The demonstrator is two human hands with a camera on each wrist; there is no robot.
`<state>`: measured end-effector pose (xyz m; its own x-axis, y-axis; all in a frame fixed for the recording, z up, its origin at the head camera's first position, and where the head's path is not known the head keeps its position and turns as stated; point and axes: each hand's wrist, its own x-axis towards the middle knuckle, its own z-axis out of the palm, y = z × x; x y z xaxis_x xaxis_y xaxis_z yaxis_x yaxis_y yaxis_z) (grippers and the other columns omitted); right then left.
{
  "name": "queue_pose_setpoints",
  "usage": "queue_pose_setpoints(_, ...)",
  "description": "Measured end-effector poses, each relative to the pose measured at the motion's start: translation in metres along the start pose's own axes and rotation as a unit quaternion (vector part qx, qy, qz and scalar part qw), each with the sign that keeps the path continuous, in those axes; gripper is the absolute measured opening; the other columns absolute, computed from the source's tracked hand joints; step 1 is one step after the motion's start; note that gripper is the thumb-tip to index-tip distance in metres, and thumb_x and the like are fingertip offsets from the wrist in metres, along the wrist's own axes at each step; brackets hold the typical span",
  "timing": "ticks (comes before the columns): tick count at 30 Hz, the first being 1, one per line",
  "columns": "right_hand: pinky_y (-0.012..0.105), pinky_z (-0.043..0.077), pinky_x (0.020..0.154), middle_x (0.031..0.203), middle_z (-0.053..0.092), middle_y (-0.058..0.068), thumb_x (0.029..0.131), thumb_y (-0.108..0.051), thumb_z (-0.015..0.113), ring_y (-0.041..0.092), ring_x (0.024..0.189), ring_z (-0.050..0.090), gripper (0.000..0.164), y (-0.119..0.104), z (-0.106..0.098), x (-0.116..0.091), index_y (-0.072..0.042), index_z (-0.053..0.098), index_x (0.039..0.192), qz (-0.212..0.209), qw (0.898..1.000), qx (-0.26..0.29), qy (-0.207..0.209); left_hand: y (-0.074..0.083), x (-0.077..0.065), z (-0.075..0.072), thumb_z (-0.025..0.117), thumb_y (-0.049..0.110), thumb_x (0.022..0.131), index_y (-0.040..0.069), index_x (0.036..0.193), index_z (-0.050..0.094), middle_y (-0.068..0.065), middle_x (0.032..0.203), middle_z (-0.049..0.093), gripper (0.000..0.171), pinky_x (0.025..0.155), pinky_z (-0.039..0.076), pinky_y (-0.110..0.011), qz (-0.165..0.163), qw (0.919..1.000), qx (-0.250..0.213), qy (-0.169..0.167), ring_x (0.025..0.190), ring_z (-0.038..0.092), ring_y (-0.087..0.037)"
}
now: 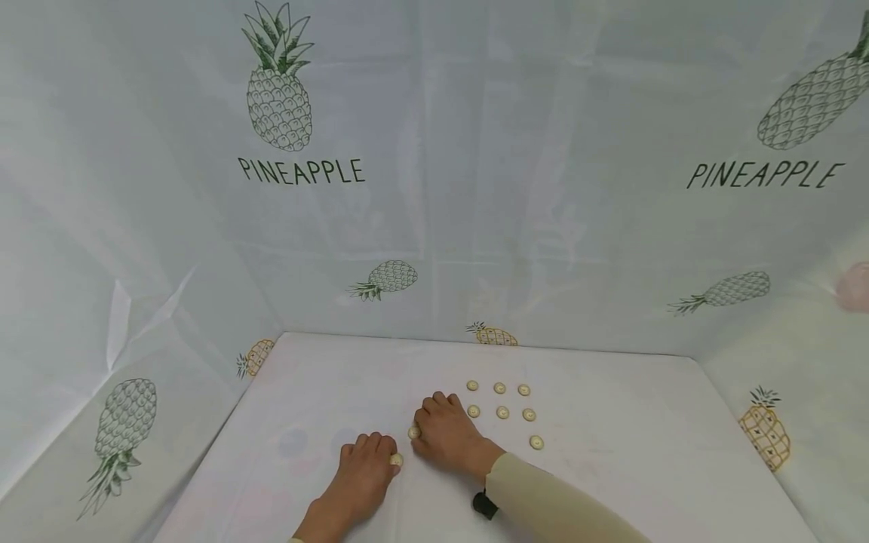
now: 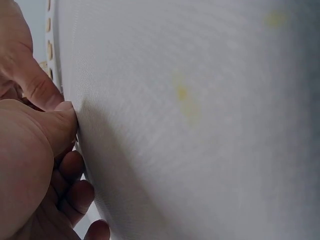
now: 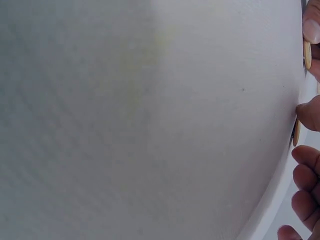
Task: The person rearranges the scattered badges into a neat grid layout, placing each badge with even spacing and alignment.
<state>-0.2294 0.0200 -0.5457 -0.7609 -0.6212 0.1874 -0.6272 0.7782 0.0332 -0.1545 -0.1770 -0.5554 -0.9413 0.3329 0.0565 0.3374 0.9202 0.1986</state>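
Near the middle of the white table my left hand [image 1: 363, 471] pinches a round cream button [image 1: 397, 459] between thumb and forefinger. Its thumb [image 2: 62, 120] hides that button in the left wrist view. Just beyond, my right hand [image 1: 444, 434] holds a second button [image 1: 415, 431] at its thumb and forefinger, close to the tabletop. Edge-on in the right wrist view, this second button [image 3: 297, 132] shows as a thin disc beside the thumb. The other button [image 3: 307, 54] appears above it at the left hand's fingertips.
Right of the hands lie two rows of three buttons, including one in the front row [image 1: 502, 412], with a single button [image 1: 536, 442] nearer me. A white cloth with pineapple prints [image 1: 495, 226] hangs behind the table [image 1: 624, 452]. A black object [image 1: 484, 504] sits under the right wrist.
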Motion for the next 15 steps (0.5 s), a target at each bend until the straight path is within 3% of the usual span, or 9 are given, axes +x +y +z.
queue_pose_setpoints(8,0.034,0.045,0.086,0.094,0.062,-0.007,0.100,-0.040,0.070,0.013,0.089,0.048,0.021,0.0009,0.0010,0.0002,-0.020,0.071,0.094,-0.012,1.000,-0.004,0.016,0.0009,-0.0006,-0.0022,0.072,0.031,0.100,0.014,0.110,0.059,0.005,0.098,0.051,0.023,0.081,0.040,-0.045,0.002,0.9999,-0.013,0.000,0.092,0.044,-0.017)
queue_pose_setpoints(15,0.034,0.043,0.085,0.089,0.059,-0.008,0.092,-0.039,0.075,0.013,0.087,0.046,0.021,-0.0007,0.0009,0.0049,-0.021,0.067,0.089,-0.002,1.000,0.023,-0.003,0.0015,-0.0011,-0.0025,0.072,0.031,0.100,0.014,0.111,0.059,0.005,0.098,0.051,0.024,0.080,0.040,-0.045,-0.001,1.0000,-0.008,-0.003,0.092,0.044,-0.017)
